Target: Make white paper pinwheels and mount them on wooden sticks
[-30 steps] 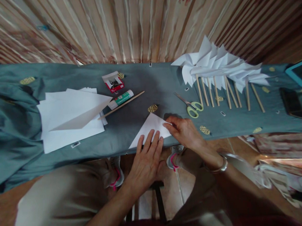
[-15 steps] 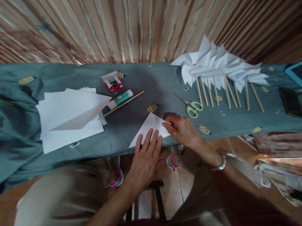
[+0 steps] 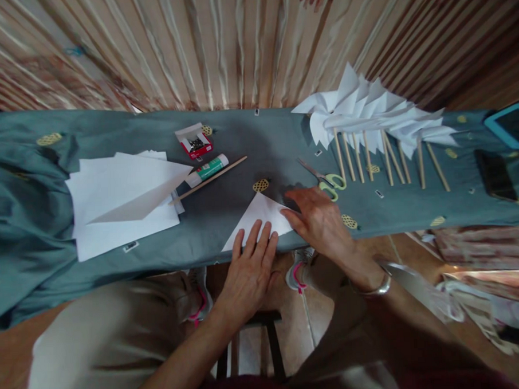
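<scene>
A folded sheet of white paper (image 3: 261, 210), triangular in outline, lies at the front edge of the cloth-covered table. My left hand (image 3: 250, 263) rests flat on its lower part, fingers outstretched. At the paper's right corner is my right hand (image 3: 318, 218), its thumb touching or just over the corner and its index finger apart from the thumb. Just beyond that hand lie scissors (image 3: 328, 183) with light green handles, partly covered by it.
White paper sheets (image 3: 128, 240) lie at left. Near them are a glue stick (image 3: 212, 167), a wooden stick (image 3: 216, 177) and a red box (image 3: 196, 143) of small metal pieces. Several paper pinwheels (image 3: 367, 109) on sticks lie at right, before a phone (image 3: 495, 174) and a blue-framed device (image 3: 512, 125).
My right thumb and index finger have parted from their pinch at the paper's corner, and the hand has shifted slightly right. My left hand stays flat on the paper.
</scene>
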Motion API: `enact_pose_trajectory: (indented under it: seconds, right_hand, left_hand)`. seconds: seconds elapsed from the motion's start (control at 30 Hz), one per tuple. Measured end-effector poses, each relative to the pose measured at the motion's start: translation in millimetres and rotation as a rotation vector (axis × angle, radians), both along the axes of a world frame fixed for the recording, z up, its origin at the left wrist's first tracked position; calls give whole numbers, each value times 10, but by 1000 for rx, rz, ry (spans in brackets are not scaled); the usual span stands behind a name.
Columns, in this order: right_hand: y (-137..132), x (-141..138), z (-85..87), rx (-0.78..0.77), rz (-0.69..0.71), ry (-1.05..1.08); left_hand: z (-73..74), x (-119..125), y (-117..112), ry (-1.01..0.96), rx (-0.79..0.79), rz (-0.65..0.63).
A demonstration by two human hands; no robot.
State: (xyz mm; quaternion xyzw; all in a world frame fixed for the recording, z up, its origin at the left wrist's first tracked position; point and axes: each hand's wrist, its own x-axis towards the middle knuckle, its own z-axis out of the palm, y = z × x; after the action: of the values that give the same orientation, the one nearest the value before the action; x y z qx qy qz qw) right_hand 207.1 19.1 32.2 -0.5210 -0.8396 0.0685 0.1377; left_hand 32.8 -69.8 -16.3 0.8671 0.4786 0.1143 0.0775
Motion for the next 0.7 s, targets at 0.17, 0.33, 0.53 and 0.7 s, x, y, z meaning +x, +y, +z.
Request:
enact_pose_trajectory:
  seconds: [0.17,0.33,0.53,0.7]
  right_hand:
    - [-218,-37,36,12,199,76]
    - [-259,-12,-105,-163,190,121]
    - [-183,-21,-215,-200,84,212]
    - [-135,-107,-251,-272,-49,210]
  left_hand:
    - [7,11,2,32,-1,6]
    - [9,19,22,29,-1,11]
    - [15,-41,-14,57,19,16]
    - [-49,-169,-95,57,70,25]
